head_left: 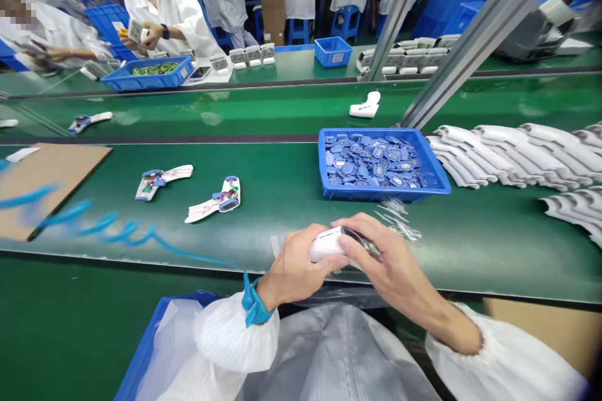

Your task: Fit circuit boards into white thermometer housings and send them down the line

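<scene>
Both hands hold a white plastic thermometer housing (326, 244) with a dark end, just above the bench's near edge. My left hand (298, 263) grips its left side with the fingers behind and the thumb in front. My right hand (383, 254) closes round the dark end, covering part of it. To the left on the green bench lie two opened thermometer halves (229, 194) with wires and circuit parts showing. Beyond my hands stands a blue tray (385, 195) full of small blue oval plastic parts (371, 160). Clear plastic strips (399, 218) lie near my right hand.
Rows of white housings (498, 153) lie at the right. A metal post (451, 44) slants up behind the tray. A cardboard sheet (61, 178) lies at the left. On the green conveyor (263, 109) sits a white housing (365, 105). Co-workers in white coats work beyond.
</scene>
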The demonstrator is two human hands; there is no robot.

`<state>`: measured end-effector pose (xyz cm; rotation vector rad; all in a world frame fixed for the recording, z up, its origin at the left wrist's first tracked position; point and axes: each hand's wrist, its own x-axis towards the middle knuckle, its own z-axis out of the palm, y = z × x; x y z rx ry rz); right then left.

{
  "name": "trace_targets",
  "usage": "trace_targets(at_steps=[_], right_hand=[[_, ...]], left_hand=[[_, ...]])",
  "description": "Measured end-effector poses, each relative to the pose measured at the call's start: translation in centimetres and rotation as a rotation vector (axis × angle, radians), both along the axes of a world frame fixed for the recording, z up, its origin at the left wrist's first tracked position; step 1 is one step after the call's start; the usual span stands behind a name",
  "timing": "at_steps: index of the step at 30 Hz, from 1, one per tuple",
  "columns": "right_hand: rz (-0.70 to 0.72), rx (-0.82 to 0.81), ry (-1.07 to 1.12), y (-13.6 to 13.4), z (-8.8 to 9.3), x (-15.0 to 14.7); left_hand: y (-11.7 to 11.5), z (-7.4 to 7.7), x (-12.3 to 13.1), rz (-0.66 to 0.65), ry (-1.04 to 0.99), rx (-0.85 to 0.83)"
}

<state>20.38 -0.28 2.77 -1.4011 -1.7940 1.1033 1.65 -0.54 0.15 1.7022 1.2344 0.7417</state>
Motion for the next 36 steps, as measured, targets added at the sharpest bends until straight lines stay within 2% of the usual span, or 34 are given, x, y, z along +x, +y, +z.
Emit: trace_targets(at_steps=[4,7,9,13,16,18,23,26,30,33,36], right_hand=[[-0.126,0.201,-0.132,0.9,0.6,-2.9],[-0.231,0.364,-0.286,2.1,0.4,-4.9],[-0.233,0.436,-0.347,2.8,0.0,-5.8],[-0.268,0.513,-0.302,3.7,-0.2,-6.2],[-0.299,0.513,-0.253,3.7,0.2,-5.9],[-0.268,0.483,-0.275,3.6,0.5,-5.8],[-0.247,0.565,-0.322,4.2,0.3,-6.4],[-0.279,0.568,-0.286,4.3,-0.1,-6.8],[-0.422,0.523,-0.210,3.8,-0.2,-6.6],[-0.368,0.434,-0.209,4.0,0.6,-5.2],[-0.271,0.359,-0.302,5.9,1.6,-1.9]], left_hand=[[0.6,0.8,0.1,0.033,0.038,0.072],[0.8,0.9,0.4,-0.073,0.049,0.053],[0.8,0.8,0.7,-0.118,0.175,0.043],[0.8,0.8,1.1,-0.064,0.478,0.151],[1.0,1.2,0.9,-0.071,0.472,0.208],[1.1,1.4,0.8,-0.095,0.459,0.210],[1.2,1.5,0.5,-0.065,0.636,0.241],[1.2,1.0,0.1,-0.006,0.468,0.215],[0.9,0.6,-0.5,0.041,0.130,0.046],[0.8,1.0,-1.5,0.019,0.091,0.031],[0.9,1.6,-3.7,0.048,0.175,0.085]])
